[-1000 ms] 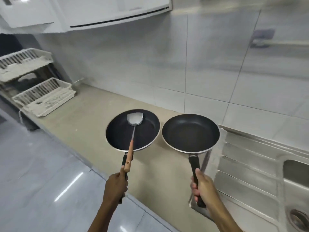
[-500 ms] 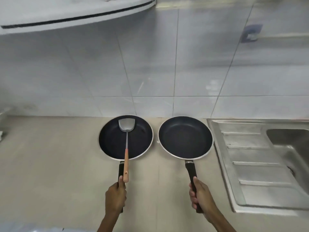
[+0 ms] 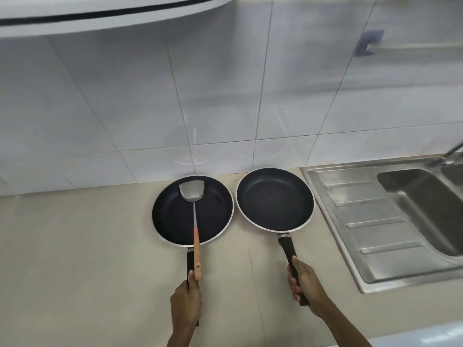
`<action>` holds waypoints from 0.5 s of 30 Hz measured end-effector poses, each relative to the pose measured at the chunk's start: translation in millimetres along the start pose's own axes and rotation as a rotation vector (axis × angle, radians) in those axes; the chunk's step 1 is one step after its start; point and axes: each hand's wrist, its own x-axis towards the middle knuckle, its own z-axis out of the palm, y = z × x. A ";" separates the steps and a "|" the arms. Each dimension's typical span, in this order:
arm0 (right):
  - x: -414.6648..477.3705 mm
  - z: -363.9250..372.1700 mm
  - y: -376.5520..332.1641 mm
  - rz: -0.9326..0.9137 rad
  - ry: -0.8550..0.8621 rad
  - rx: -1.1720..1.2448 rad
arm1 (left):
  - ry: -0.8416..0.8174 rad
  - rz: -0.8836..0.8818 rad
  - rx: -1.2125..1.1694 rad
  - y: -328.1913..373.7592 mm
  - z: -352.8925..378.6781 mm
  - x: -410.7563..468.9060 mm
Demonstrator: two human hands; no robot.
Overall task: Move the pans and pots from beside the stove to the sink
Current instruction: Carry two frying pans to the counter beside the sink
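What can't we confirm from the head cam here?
- Sink basin: cut by the right edge; contents unknown.
- Tap: mostly out of frame.
- Left pan handle: covered by the left hand and spatula.
- Wall bracket: motion-blurred.
- Stove: not in view.

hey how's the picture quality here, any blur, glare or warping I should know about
Head view: the wall tiles and the upper cabinet edge are smeared by motion blur; wide-angle warping bows that cabinet edge and the tile lines; the two pans, left and right, the spatula and both hands, left and right, are fairly sharp; soft reflections on the sink, no harsh glare.
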 end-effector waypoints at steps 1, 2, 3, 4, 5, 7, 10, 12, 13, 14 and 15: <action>2.5 2.1 -1.2 0.001 0.004 -0.012 | -0.004 0.004 -0.001 1.0 0.2 3.2; 5.1 4.2 -1.8 0.002 0.011 -0.022 | -0.008 0.008 0.000 1.9 0.6 7.1; 8.0 6.3 -2.2 0.005 0.020 -0.028 | -0.013 0.011 0.001 3.0 0.8 10.8; 10.9 8.5 -2.8 0.008 0.025 -0.036 | -0.016 0.015 0.002 4.0 0.9 14.5; 13.6 10.8 -3.4 0.010 0.028 -0.046 | -0.019 0.021 0.001 4.8 1.0 18.3; 17.8 15.1 -4.6 0.010 0.029 -0.071 | -0.022 0.034 -0.005 5.9 1.0 25.0; 21.0 18.9 -6.2 0.007 0.036 -0.109 | -0.036 0.043 -0.007 6.6 1.7 33.1; 20.8 18.7 -8.0 0.000 0.046 -0.136 | -0.048 0.038 0.007 5.6 2.6 35.1; 21.3 18.5 -8.8 -0.003 0.050 -0.153 | -0.049 0.035 0.018 5.3 3.4 36.1; 22.1 18.5 -9.9 -0.004 0.050 -0.169 | -0.047 0.031 0.025 5.4 3.8 37.4; 23.0 18.8 -11.0 -0.002 0.047 -0.181 | -0.048 0.025 0.024 5.6 4.0 38.8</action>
